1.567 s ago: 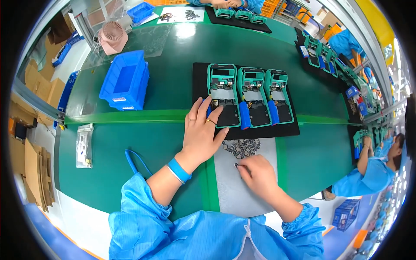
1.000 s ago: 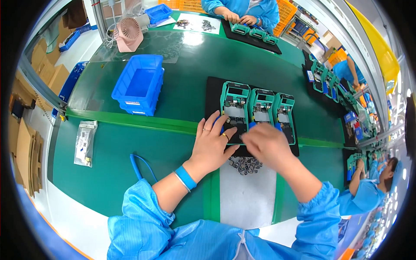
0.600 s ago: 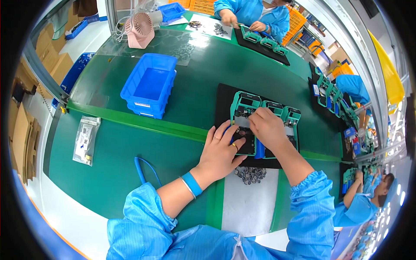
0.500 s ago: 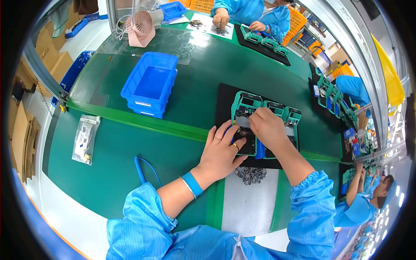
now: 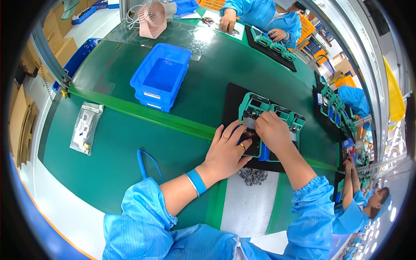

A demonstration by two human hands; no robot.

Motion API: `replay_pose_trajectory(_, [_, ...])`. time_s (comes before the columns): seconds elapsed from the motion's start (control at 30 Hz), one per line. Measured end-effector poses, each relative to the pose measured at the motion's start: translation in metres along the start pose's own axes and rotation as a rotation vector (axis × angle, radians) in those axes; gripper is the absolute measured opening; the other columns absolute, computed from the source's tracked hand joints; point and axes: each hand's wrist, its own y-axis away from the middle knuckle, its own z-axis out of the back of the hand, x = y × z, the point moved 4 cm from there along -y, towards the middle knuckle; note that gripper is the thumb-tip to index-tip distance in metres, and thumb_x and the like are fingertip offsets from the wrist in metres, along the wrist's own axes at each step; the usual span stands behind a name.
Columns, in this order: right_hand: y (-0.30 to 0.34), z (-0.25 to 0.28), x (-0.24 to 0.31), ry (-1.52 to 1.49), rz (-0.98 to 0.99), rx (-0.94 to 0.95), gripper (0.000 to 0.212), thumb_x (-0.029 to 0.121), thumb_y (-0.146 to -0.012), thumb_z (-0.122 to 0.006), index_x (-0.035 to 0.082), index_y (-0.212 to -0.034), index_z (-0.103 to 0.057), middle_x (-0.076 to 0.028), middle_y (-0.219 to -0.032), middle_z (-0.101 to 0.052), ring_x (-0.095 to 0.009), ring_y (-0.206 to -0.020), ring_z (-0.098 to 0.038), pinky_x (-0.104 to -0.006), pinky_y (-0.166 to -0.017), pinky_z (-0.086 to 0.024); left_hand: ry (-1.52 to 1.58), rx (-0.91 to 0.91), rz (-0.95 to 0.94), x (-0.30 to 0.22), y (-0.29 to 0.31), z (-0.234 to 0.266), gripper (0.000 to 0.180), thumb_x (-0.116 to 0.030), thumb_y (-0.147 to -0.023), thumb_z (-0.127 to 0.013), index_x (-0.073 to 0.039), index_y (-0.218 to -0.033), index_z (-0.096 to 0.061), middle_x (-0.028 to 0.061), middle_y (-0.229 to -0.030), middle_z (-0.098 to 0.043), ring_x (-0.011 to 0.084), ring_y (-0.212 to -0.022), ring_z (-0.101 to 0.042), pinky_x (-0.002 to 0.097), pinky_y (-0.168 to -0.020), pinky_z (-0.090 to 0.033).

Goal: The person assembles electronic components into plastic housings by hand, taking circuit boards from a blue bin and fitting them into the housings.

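Note:
Three teal fixtures (image 5: 277, 113) with circuit boards sit side by side on a black mat (image 5: 232, 102). My left hand (image 5: 227, 151) lies flat on the near edge of the leftmost fixture, fingers spread, holding it down. My right hand (image 5: 271, 130) is over the same fixture, fingertips pinched down on its board; what they pinch is hidden. A pile of small dark parts (image 5: 254, 175) lies on a white sheet (image 5: 247, 206) just under my hands.
A stack of blue bins (image 5: 161, 78) stands to the left, a clear bag (image 5: 85, 128) further left, a pink fan (image 5: 152, 18) at the back. Other people in blue coats work at the far end (image 5: 260, 17) and at right (image 5: 359, 199). A blue coiled cord (image 5: 145, 162) runs from my wristband.
My right hand rose from the parts pile to the leftmost fixture and now presses on its board. My left hand stayed on the fixture. The view shifted as my head moved.

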Motion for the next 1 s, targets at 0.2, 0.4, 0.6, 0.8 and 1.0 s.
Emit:
replay_pose_trajectory(0.2, [-0.0046, 0.0009, 0.0048, 0.052, 0.063, 0.060, 0.008, 0.008, -0.069, -0.068, 0.009, -0.075, -0.062, -0.003, -0.082, -0.057, -0.021, -0.087, -0.061, -0.0299, -0.065, -0.056, -0.008, -0.012, -0.005, -0.0003, 0.0015, 0.0008, 0.046, -0.035, -0.081, -0.078, -0.014, -0.121, -0.069, 0.0124, -0.146, -0.044, 0.0348, -0.144, -0.029, 0.0572, -0.116, -0.028])
replay_pose_trajectory(0.4, [-0.0019, -0.0002, 0.0060, 0.068, -0.068, 0.074, 0.009, 0.007, -0.069, -0.068, 0.008, -0.076, -0.063, -0.004, -0.085, -0.058, -0.022, -0.088, -0.061, -0.0300, -0.066, -0.056, -0.007, -0.009, 0.002, -0.0005, 0.0006, -0.0007, 0.045, -0.035, -0.081, -0.078, -0.015, -0.121, -0.069, 0.0124, -0.145, -0.044, 0.0348, -0.144, -0.030, 0.0571, -0.116, -0.028])
replay_pose_trajectory(0.6, [0.0003, 0.0038, 0.0069, 0.005, -0.037, 0.017, 0.010, 0.007, -0.068, -0.069, 0.009, -0.073, -0.060, -0.004, -0.081, -0.055, -0.021, -0.084, -0.060, -0.0317, -0.065, -0.055, -0.010, 0.001, 0.014, 0.0003, 0.0015, 0.0003, 0.045, -0.035, -0.082, -0.077, -0.015, -0.122, -0.069, 0.0118, -0.146, -0.043, 0.0345, -0.145, -0.029, 0.0570, -0.117, -0.027])
replay_pose_trajectory(0.8, [-0.0014, 0.0014, 0.0051, 0.010, 0.020, -0.023, 0.012, 0.006, -0.069, -0.069, 0.010, -0.071, -0.058, -0.003, -0.079, -0.054, -0.021, -0.082, -0.059, -0.0310, -0.066, -0.054, -0.006, 0.025, 0.011, 0.0004, 0.0011, -0.0007, 0.044, -0.035, -0.083, -0.076, -0.016, -0.122, -0.068, 0.0107, -0.146, -0.042, 0.0342, -0.145, -0.027, 0.0564, -0.118, -0.026])
replay_pose_trajectory(1.0, [-0.0023, 0.0009, 0.0070, -0.010, 0.053, -0.001, 0.012, 0.005, -0.070, -0.071, 0.008, -0.073, -0.060, -0.004, -0.079, -0.054, -0.023, -0.079, -0.058, -0.0338, -0.063, -0.053, -0.023, 0.029, 0.017, 0.0005, 0.0010, -0.0007, 0.044, -0.036, -0.083, -0.075, -0.016, -0.122, -0.069, 0.0107, -0.146, -0.043, 0.0337, -0.145, -0.027, 0.0560, -0.118, -0.026])
